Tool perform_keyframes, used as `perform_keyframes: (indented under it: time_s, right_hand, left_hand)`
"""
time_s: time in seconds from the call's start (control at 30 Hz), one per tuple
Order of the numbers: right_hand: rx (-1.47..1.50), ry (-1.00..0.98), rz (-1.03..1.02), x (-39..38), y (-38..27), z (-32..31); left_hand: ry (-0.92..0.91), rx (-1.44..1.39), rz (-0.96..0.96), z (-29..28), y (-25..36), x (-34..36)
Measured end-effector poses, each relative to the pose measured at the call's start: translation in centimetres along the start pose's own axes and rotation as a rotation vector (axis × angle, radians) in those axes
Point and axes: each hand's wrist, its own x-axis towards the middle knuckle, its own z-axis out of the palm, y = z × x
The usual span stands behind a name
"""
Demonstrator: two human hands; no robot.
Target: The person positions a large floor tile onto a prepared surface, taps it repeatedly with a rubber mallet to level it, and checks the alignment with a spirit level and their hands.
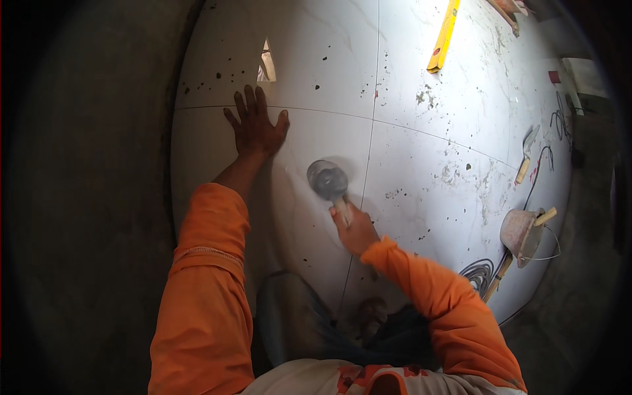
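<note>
My left hand [257, 130] lies flat with fingers spread on a white marbled floor tile [296, 141], beside a joint line. My right hand [357, 230] is wrapped round the pale handle of a rubber mallet [328, 179]. The mallet's dark round head is smeared by motion and sits over the same tile, to the right of and nearer than my left hand. Whether the head touches the tile I cannot tell.
A yellow spirit level [444, 38] lies at the far right. Along the right side are a trowel [525, 158], a tilted bucket [517, 229] with a wooden handle sticking out, and a coiled cable [478, 271]. Crumbs of mortar dot the tiles. A dark edge runs along the left.
</note>
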Motion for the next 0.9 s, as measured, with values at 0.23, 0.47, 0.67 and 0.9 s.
perform_keyframes:
  time_s: [0.23, 0.47, 0.67, 0.9]
  right_hand:
    - [-0.105, 0.079, 0.157, -5.0, 0.2, 6.5]
    - [0.119, 0.037, 0.191, -8.7, 0.5, 8.9]
    - [0.106, 0.256, 0.249, -8.6, -0.1, 8.2]
    - [0.122, 0.253, 0.205, -8.5, -0.4, 7.9]
  left_hand:
    - [-0.033, -0.003, 0.102, 0.3, -2.1, -4.1]
    - [-0.066, 0.039, 0.147, -0.3, -3.1, -5.9]
    - [-0.05, 0.02, 0.162, 0.0, -2.9, -6.1]
    - [-0.045, 0.027, 0.169, 0.2, -2.7, -6.1]
